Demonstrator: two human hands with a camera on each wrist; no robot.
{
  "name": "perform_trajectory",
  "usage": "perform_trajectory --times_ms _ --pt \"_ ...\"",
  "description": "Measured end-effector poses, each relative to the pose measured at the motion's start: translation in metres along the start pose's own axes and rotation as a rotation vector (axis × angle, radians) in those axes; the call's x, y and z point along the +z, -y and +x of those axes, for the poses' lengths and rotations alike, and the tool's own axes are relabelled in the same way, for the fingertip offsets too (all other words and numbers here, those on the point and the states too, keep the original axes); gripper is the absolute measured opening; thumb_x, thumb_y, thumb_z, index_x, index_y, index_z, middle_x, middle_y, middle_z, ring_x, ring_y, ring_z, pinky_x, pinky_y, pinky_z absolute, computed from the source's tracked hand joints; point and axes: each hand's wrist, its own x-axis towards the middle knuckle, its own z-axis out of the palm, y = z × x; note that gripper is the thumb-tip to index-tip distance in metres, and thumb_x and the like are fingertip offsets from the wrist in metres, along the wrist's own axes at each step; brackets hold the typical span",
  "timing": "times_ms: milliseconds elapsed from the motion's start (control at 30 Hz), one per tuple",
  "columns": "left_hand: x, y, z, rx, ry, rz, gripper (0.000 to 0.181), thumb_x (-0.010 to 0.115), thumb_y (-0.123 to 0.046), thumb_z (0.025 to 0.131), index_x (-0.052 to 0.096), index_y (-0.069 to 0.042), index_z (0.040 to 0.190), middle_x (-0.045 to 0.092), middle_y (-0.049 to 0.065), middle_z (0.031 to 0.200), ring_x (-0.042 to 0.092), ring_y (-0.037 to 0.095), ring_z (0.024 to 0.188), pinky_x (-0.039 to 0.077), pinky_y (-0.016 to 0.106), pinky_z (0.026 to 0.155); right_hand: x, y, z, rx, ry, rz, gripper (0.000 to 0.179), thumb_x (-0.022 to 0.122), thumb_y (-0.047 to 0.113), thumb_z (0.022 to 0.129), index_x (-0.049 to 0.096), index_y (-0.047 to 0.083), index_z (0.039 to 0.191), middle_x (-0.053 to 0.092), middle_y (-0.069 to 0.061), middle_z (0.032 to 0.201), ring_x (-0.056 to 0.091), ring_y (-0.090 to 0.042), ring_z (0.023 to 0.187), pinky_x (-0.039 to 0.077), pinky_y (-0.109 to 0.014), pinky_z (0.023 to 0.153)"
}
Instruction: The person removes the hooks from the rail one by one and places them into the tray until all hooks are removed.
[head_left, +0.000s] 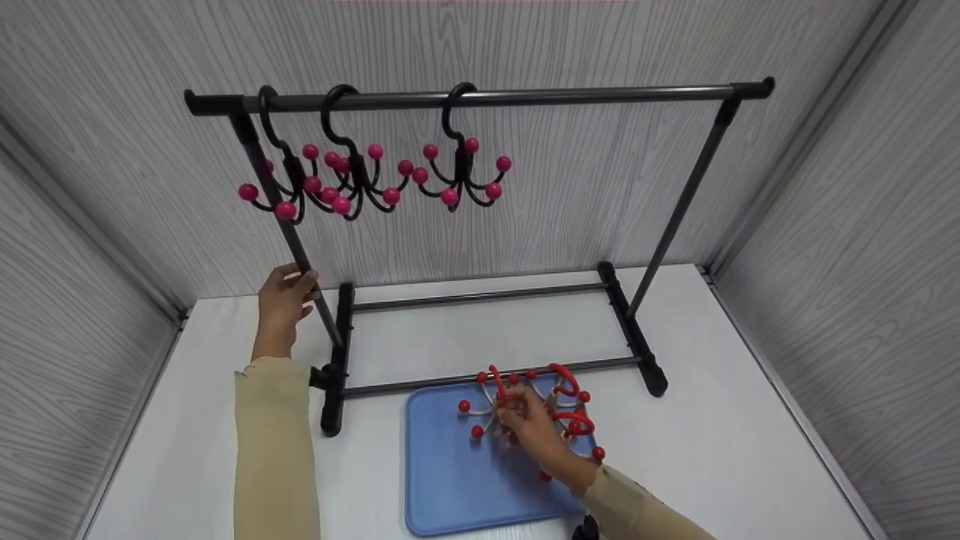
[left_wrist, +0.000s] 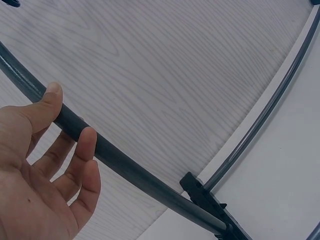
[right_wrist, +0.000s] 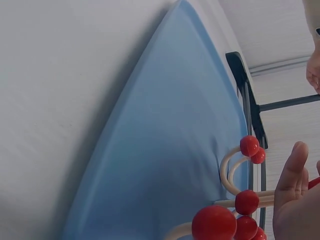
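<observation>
My left hand (head_left: 285,304) grips the rack's left post (left_wrist: 131,172), with the thumb on one side and the fingers on the other. Over the blue tray (head_left: 442,480), my right hand (head_left: 534,429) holds a white multi-arm hook hanger (right_wrist: 247,202) with red ball tips by its upper part, near the red hook. Its arms spread out to the left of the fingers, close over the tray. More such hangers lie bunched on the tray's right side, their red hooks (head_left: 574,422) showing; the right hand partly covers them.
Three black hook hangers with pink balls (head_left: 462,169) hang from the rack's top bar (head_left: 600,97), toward its left. The black rack base (head_left: 634,341) stands on the white table (head_left: 720,420), its front bar right at the tray's far edge. Wood-patterned walls (head_left: 562,202) enclose the table.
</observation>
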Motion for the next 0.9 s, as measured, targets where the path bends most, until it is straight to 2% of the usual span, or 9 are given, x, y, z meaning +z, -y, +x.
perform_trajectory --times_ms 200,367,500,633,733,900 --pt "-0.001 -0.001 -0.002 -0.006 0.005 -0.006 0.037 0.057 -0.035 0.09 0.044 -0.022 0.122 0.055 -0.006 0.101 0.059 0.008 0.086 0.042 0.027 0.077 0.002 0.004 -0.006 0.022 0.02 -0.034 0.036 0.054 0.018 0.093 0.036 0.014 0.124 0.051 -0.016 0.113 0.062 -0.029 0.083 0.052 -0.04 0.07" --pt "0.001 -0.001 -0.002 -0.007 -0.009 -0.005 0.033 0.058 -0.035 0.09 0.045 -0.023 0.118 0.055 -0.007 0.1 0.059 0.007 0.084 0.042 0.026 0.076 0.001 0.007 -0.01 0.029 0.018 -0.048 0.039 0.054 0.017 0.093 0.034 0.017 0.127 0.051 -0.015 0.115 0.063 -0.02 0.079 0.052 -0.039 0.07" --pt "0.001 0.0 -0.002 -0.009 -0.013 -0.026 0.035 0.059 -0.035 0.089 0.046 -0.022 0.119 0.056 -0.009 0.096 0.059 0.007 0.083 0.042 0.026 0.076 -0.001 0.011 -0.014 0.01 0.009 -0.013 0.042 0.054 0.013 0.093 0.032 0.014 0.129 0.053 -0.02 0.117 0.064 -0.022 0.075 0.052 -0.04 0.067" --pt "0.001 0.0 -0.002 -0.01 -0.011 -0.021 0.037 0.059 -0.035 0.089 0.046 -0.022 0.121 0.056 -0.01 0.095 0.059 0.006 0.083 0.041 0.027 0.077 -0.004 0.019 -0.019 0.017 0.015 0.037 0.043 0.054 0.011 0.092 0.031 0.01 0.129 0.053 -0.02 0.117 0.065 -0.023 0.074 0.053 -0.04 0.066" --pt "0.0 0.0 -0.002 -0.014 -0.012 -0.027 0.036 0.059 -0.035 0.089 0.046 -0.022 0.12 0.056 -0.009 0.095 0.059 0.007 0.084 0.041 0.027 0.077 -0.008 0.027 -0.022 0.034 0.044 0.065 0.044 0.054 0.012 0.091 0.03 0.01 0.128 0.052 -0.017 0.117 0.065 -0.021 0.074 0.052 -0.036 0.065" --pt "0.001 0.0 -0.001 -0.006 -0.01 -0.022 0.036 0.059 -0.036 0.089 0.046 -0.022 0.119 0.057 -0.006 0.098 0.059 0.007 0.084 0.04 0.028 0.079 -0.015 0.043 -0.031 0.049 0.098 0.09 0.045 0.053 0.014 0.092 0.029 0.01 0.129 0.051 -0.021 0.122 0.065 -0.019 0.077 0.051 -0.031 0.066"
